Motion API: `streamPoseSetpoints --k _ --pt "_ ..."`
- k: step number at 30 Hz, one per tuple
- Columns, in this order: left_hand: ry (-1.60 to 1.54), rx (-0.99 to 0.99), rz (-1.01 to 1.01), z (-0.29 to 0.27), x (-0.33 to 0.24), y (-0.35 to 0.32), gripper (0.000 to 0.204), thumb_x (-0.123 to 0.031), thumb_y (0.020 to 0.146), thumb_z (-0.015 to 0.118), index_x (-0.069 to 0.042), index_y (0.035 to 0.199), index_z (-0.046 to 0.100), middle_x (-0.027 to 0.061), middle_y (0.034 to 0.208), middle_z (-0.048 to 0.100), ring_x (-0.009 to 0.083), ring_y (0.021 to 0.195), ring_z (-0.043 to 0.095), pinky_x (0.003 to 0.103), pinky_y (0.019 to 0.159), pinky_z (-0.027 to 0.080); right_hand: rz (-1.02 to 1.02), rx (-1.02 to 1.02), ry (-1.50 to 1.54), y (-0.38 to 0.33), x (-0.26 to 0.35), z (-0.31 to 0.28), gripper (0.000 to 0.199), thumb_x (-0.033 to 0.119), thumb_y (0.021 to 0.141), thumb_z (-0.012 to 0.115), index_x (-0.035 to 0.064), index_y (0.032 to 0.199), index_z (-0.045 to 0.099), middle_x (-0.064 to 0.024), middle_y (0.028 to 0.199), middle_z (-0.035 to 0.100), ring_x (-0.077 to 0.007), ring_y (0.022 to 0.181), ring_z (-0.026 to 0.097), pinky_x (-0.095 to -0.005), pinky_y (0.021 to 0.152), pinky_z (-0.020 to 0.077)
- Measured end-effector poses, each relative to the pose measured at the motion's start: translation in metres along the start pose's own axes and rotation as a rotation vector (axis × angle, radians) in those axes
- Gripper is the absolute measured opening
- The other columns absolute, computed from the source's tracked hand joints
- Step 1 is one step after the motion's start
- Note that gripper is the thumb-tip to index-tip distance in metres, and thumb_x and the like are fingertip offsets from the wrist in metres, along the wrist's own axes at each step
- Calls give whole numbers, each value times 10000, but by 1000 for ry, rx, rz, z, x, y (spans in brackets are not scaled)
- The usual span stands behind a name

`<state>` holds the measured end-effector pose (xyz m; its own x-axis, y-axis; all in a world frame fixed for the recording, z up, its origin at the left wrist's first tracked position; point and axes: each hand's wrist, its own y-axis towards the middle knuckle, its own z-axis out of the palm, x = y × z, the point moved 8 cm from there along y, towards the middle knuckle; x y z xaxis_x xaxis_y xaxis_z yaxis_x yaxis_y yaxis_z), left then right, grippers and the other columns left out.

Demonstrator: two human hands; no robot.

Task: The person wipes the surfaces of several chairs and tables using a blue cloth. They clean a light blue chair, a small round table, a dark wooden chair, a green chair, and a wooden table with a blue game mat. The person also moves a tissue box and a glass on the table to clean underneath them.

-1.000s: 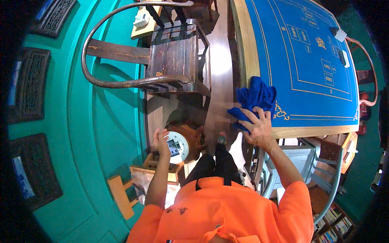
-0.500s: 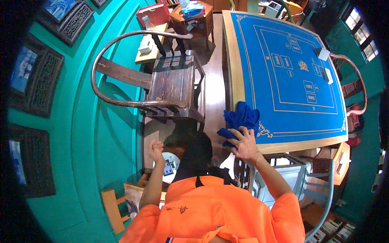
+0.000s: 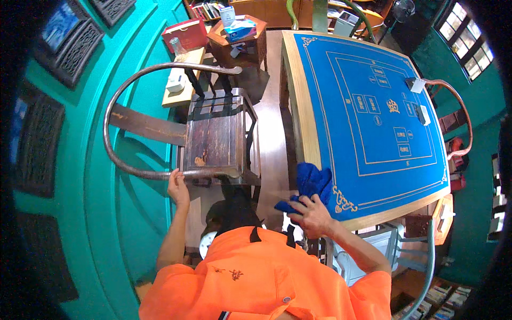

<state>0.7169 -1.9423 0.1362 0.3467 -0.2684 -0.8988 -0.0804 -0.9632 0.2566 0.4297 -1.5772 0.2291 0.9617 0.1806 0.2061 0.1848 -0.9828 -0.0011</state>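
Observation:
A dark wooden chair (image 3: 213,130) with a rounded, curving armrest (image 3: 144,173) stands left of the table, against the green wall. My left hand (image 3: 179,191) has reached the near stretch of that armrest, its fingers closed around the rail. On the right, my right hand (image 3: 313,217) grips a crumpled dark blue cloth (image 3: 314,184). The cloth lies at the near left corner of the table (image 3: 305,114), over its pale wooden edge and the blue printed top. Part of it hangs past the corner.
Two small white-and-dark holders (image 3: 424,114) stand on the table's right side. Another curved-arm chair (image 3: 456,114) is beyond them. A side table with a white box (image 3: 176,82) and a hexagonal stand with a tissue pack (image 3: 241,30) are farther back. A grey-blue chair (image 3: 368,253) sits by the near edge.
My left hand has moved forward, up to the chair's armrest. My right hand still holds the cloth at the table corner. The view has shifted, with the room appearing lower and farther left.

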Motion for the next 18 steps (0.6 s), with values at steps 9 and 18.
streamPoseSetpoints --k 9,18 --pt "390 365 263 40 -28 66 207 -15 889 567 -7 1082 640 147 996 680 282 910 655 377 795 517 -233 1024 -189 69 -22 86 297 261 839 579 219 1113 687 -59 1144 614 -299 1087 533 -601 936 308" --pt "348 425 76 44 -22 78 198 54 842 545 23 1011 643 167 970 671 331 903 652 390 788 527 -82 1217 -383 205 -213 102 331 317 926 507 210 1205 649 -88 1324 559 -377 1302 401 -584 998 328"
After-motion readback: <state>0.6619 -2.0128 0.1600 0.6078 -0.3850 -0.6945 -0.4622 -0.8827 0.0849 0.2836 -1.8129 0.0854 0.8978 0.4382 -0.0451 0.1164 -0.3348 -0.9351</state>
